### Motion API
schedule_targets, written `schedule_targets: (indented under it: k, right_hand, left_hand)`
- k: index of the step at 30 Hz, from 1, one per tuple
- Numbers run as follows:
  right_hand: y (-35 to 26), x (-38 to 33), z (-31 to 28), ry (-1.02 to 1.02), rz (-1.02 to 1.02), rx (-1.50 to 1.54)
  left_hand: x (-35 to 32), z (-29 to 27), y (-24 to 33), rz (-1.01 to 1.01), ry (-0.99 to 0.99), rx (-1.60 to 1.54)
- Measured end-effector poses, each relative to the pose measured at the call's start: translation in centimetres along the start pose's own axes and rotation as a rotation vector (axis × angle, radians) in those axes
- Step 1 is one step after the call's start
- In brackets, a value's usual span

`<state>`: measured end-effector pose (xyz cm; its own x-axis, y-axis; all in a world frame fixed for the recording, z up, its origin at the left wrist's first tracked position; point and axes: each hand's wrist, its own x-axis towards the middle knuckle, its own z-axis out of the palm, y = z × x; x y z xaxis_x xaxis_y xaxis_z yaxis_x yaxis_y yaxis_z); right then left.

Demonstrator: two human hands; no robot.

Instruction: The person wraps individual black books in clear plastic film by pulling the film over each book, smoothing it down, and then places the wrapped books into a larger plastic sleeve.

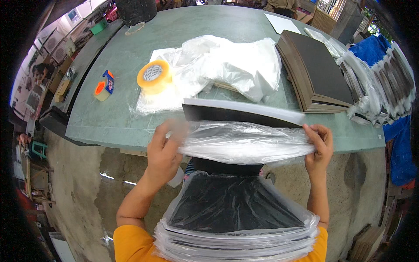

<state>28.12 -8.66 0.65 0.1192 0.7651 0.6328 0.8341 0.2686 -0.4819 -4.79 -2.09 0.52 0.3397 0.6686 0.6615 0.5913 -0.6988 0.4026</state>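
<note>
Green tabletop [104, 124] beyond left fingers [163, 129] and right fingers [321, 132], both tight on a clear plastic bag [244, 142].

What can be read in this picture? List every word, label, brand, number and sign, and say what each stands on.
Yellowish packing tape roll: printing inside its ring, too small to read.
Blue tape dispenser: pale marks on its side, too small to read.
Clear plastic bag being held: no lettering shows.
Dark board stack: no lettering shows.
Elsewhere: nothing legible.
</note>
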Motion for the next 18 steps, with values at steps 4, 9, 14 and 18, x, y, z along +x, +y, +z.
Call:
schedule_targets:
  k: [4, 9, 14, 18]
  right_hand:
    - [0.7, -0.7, -0.2, 0.04, -0.111, -0.078]
    - [1.2, -0.1, -2.8, -0.107, 0.075, 0.402]
    - [6.1, -3.5, -1.5, -0.733, 0.707, 1.227]
    - [11.7, -16.0, 7.1, -0.858, 1.396, 1.185]
  left_hand:
    - [1.2, 0.1, -0.5, -0.018, 0.02, -0.007]
    - [4.6, -1.0, -2.1, -0.154, -0.166, -0.249]
    - [-0.2, -1.4, -7.1, -0.92, -0.689, -1.503]
    - [-13.7, 5.5, -12.1, -1.412, -0.803, -1.752]
